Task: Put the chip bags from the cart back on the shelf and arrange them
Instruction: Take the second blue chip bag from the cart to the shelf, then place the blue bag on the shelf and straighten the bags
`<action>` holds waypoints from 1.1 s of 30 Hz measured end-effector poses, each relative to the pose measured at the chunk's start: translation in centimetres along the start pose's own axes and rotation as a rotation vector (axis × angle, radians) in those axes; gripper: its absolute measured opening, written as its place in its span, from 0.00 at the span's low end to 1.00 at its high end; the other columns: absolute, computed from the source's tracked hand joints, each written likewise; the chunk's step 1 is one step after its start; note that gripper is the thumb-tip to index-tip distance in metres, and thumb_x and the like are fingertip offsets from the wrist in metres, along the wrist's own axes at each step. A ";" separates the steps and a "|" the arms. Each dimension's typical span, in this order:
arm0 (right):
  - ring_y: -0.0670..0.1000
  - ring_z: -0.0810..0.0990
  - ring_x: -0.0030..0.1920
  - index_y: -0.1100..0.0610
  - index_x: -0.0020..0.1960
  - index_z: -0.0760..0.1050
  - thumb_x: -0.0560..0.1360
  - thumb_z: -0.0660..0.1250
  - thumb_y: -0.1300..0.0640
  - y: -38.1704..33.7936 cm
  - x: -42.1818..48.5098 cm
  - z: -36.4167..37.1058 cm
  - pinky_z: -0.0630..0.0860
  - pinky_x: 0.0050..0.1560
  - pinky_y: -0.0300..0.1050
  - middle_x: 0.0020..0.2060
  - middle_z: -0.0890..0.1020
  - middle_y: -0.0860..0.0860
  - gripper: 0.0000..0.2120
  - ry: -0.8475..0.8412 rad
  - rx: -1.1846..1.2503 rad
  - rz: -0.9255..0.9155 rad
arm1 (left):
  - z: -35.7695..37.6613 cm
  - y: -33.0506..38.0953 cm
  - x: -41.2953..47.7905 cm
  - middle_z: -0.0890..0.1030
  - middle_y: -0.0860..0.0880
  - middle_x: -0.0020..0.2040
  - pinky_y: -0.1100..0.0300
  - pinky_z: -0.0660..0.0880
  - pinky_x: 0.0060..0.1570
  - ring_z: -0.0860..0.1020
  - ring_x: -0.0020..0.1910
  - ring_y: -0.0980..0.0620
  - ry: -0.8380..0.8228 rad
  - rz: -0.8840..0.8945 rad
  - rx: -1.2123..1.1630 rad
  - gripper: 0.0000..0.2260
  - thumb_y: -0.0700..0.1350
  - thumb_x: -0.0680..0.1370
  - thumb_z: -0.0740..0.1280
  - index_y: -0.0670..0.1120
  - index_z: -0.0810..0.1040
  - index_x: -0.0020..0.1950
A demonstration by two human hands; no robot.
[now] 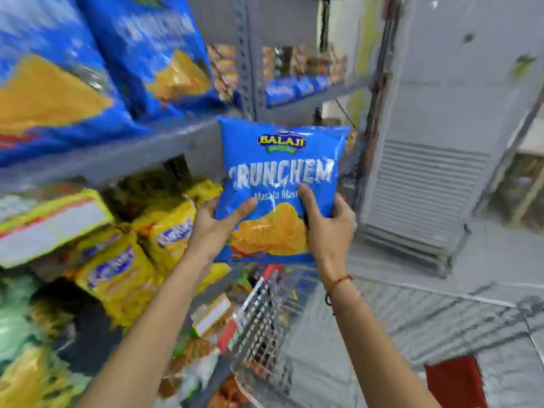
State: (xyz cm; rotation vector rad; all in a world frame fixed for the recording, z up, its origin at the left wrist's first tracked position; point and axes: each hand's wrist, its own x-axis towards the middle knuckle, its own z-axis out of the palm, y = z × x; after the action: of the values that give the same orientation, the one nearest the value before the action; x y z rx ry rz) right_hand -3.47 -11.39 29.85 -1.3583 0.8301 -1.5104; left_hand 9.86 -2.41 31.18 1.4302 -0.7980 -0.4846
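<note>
Both hands grip one blue Crunchem chip bag (281,172) upright: left hand (216,223) at its lower left, right hand (328,223) at its lower right. It hangs above the wire cart (265,313), beside the grey shelf (117,157) of matching bags (159,54).

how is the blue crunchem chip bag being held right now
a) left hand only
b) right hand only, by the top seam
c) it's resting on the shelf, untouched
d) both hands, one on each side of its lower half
d: the left hand and right hand each grip a side of the lower half of the blue Crunchem bag, thumbs on its front, holding it upright in the air above the cart.
</note>
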 end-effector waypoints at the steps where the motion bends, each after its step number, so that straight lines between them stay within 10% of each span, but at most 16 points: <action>1: 0.35 0.74 0.28 0.51 0.33 0.75 0.70 0.74 0.50 -2.1 -0.1 1.5 0.70 0.33 0.30 0.29 0.79 0.42 0.11 -0.030 0.038 -0.046 | -1.7 2.0 -0.1 0.83 0.62 0.31 0.70 0.77 0.37 0.80 0.32 0.65 0.039 0.050 -0.010 0.03 0.47 0.69 0.73 0.53 0.79 0.40; 11: 0.34 0.72 0.27 0.51 0.34 0.74 0.71 0.73 0.50 -17.7 -4.1 16.9 0.68 0.33 0.30 0.29 0.76 0.41 0.11 -0.369 0.428 -0.276 | -17.8 17.0 -4.6 0.83 0.65 0.32 0.64 0.78 0.50 0.81 0.38 0.67 0.451 0.413 0.094 0.11 0.56 0.64 0.76 0.55 0.78 0.39; 15: 0.36 0.72 0.28 0.49 0.33 0.72 0.70 0.73 0.47 -21.0 -7.6 22.2 0.68 0.34 0.30 0.29 0.76 0.41 0.13 -0.520 0.523 -0.282 | -23.1 19.4 -7.3 0.80 0.68 0.28 0.73 0.72 0.37 0.78 0.33 0.72 0.609 0.466 0.137 0.07 0.50 0.71 0.72 0.57 0.75 0.39; 19: 0.38 0.75 0.31 0.53 0.38 0.76 0.69 0.72 0.43 -22.2 -11.0 26.7 0.71 0.35 0.34 0.33 0.80 0.45 0.14 -0.678 0.536 -0.255 | -27.5 20.0 -9.4 0.85 0.54 0.46 0.64 0.77 0.44 0.83 0.45 0.57 0.720 0.439 0.130 0.12 0.55 0.66 0.73 0.53 0.80 0.46; 28: 0.45 0.80 0.39 0.55 0.44 0.78 0.71 0.69 0.40 -21.1 -15.0 32.4 0.74 0.40 0.35 0.37 0.83 0.46 0.17 -0.835 0.405 -0.245 | -33.2 17.5 -9.7 0.84 0.45 0.49 0.59 0.79 0.45 0.82 0.45 0.49 0.888 0.295 0.144 0.15 0.52 0.71 0.71 0.44 0.80 0.52; 33: 0.56 0.80 0.44 0.55 0.43 0.77 0.71 0.66 0.36 -19.3 -15.5 33.8 0.76 0.49 0.53 0.37 0.83 0.49 0.21 -0.866 0.307 -0.214 | -34.5 16.4 -9.3 0.84 0.48 0.48 0.60 0.78 0.45 0.81 0.46 0.50 0.864 0.212 0.181 0.16 0.55 0.71 0.71 0.45 0.80 0.51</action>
State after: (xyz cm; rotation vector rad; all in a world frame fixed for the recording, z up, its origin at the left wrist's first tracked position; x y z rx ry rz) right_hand 25.78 12.96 47.46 -1.6785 -0.0890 -0.9704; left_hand 26.36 29.56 47.02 1.5074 -0.2802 0.3763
